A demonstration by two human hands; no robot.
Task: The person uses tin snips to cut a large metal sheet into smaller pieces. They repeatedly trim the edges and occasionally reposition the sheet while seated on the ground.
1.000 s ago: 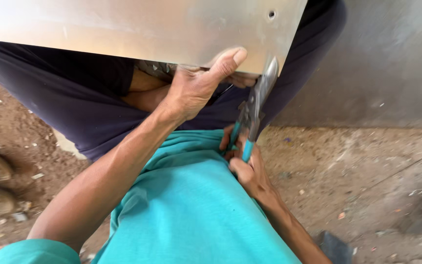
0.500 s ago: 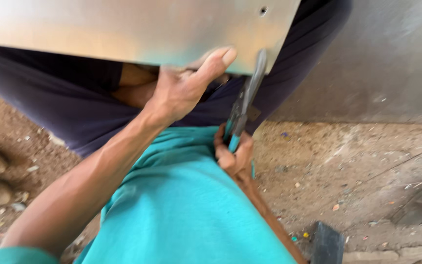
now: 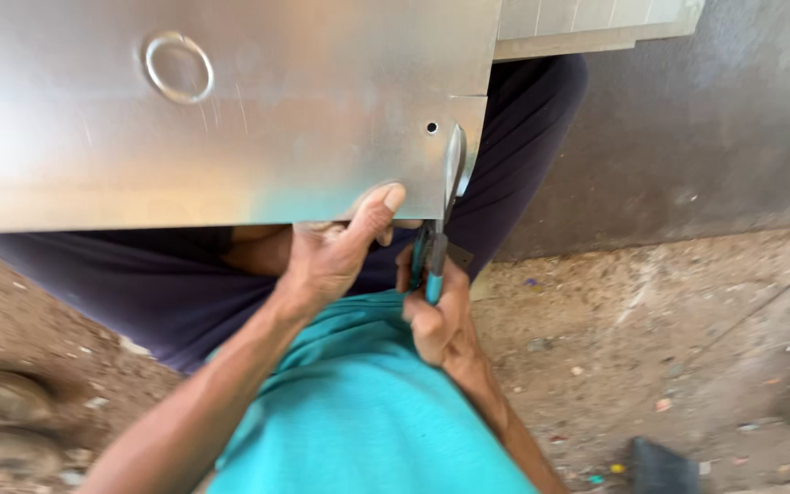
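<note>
A large shiny metal sheet (image 3: 230,119) lies across my lap, with a stamped ring and a small hole near its right corner. My left hand (image 3: 336,252) grips the sheet's near edge, thumb pressed on top. My right hand (image 3: 439,316) is closed around the teal handles of tin snips (image 3: 443,215). Their blades stand along the sheet's right edge, just right of the small hole. I wear a teal shirt and dark trousers.
Dirt ground with small debris spreads to the right (image 3: 669,357). A grey wall (image 3: 715,119) rises behind it. A pale ribbed panel (image 3: 596,23) sits at the top right. A dark object (image 3: 660,467) lies at the bottom edge. Stones (image 3: 2,421) sit at the lower left.
The view has tilted up, so more of the sheet shows, including the ring. The snips have moved further up along the sheet's right edge. My left hand keeps its grip.
</note>
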